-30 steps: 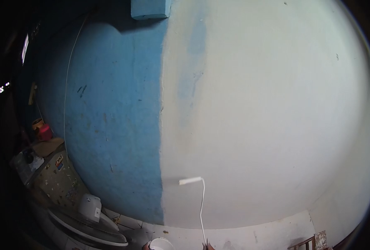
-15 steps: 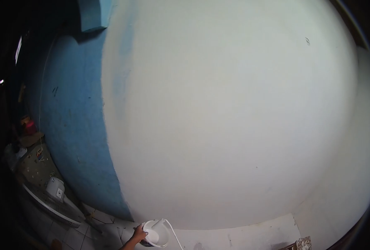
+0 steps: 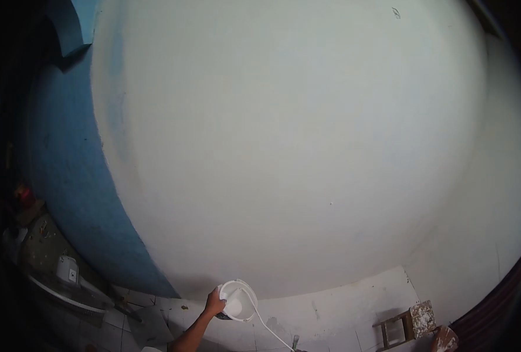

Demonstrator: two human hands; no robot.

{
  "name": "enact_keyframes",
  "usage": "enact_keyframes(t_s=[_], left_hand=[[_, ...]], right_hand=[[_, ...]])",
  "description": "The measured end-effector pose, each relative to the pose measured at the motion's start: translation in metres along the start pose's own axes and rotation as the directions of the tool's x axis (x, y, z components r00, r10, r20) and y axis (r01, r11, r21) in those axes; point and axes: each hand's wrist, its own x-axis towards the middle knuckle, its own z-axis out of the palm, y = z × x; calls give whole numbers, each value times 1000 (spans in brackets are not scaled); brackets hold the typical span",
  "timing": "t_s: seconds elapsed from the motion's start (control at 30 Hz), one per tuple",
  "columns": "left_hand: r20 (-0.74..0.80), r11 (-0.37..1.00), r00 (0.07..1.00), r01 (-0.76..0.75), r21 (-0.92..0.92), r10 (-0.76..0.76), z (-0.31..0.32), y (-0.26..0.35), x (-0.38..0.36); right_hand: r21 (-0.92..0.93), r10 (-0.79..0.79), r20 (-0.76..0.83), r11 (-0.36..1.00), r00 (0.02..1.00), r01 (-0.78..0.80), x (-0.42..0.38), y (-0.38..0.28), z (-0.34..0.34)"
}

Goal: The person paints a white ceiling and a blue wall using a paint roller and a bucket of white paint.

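Note:
My left hand [image 3: 214,302] reaches up from the bottom edge, its fingers closed on the left side of a round white bucket [image 3: 250,289] near the lower middle. White material, perhaps paint, lies inside the bucket, with a pale object against its inner wall. A thin white strip or cord [image 3: 269,328] curves from the bucket's right side to the bottom edge. Behind the bucket rises a large whitish wall [image 3: 295,152], with a blue section [image 3: 73,152] at its left. My right hand does not show.
A grey-white fan [image 3: 68,270] stands at the lower left on the tiled floor [image 3: 111,334]. A small paint-spattered wooden stool [image 3: 410,324] is at the lower right, near a dark red cloth [image 3: 489,299]. A blue ledge [image 3: 75,26] juts out at the upper left.
The view has turned right and down, so the blue wall section sits further left. My left hand and the bucket appear higher and slightly further right; more of the stool shows.

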Motion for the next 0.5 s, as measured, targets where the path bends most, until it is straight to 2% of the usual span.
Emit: enact_keyframes(t_s=[0.03, 0.1, 0.13, 0.23, 0.27, 0.3, 0.37, 0.43, 0.5], left_hand=[[14, 1000, 1000, -1, -2, 1, 0, 5, 5], [48, 999, 998, 34, 26, -35, -1, 4, 11], [41, 998, 999, 30, 57, -32, 4, -3, 16], [47, 999, 999, 11, 52, -13, 12, -22, 33], [63, 999, 998, 27, 44, -30, 14, -21, 35], [67, 999, 997, 30, 37, -32, 12, -20, 36], [68, 998, 996, 54, 31, -56, 12, -23, 37], [4, 999, 999, 39, 20, -39, 15, -27, 45], [10, 995, 996, 91, 45, -91, 18, -29, 52]], right_hand=[[-1, 15, 0, 1000, 1000, -15, 2, -4, -5], [204, 127, 161, 966, 979, -159, 4, -23, -13], [207, 145, 165, 962, 976, -178, 4, -34, -18], [187, -67, 164, 982, 984, 35, -4, -70, -44], [258, 152, 428, 924, 891, -281, -1, -95, -73], [245, 164, 446, 923, 880, -296, -7, -100, -80], [624, -36, 459, 724, 888, -293, -13, -103, -86], [618, -41, 485, 722, 873, -310, -10, -97, -88], [617, -48, 512, 715, 858, -328, -8, -84, -88]])
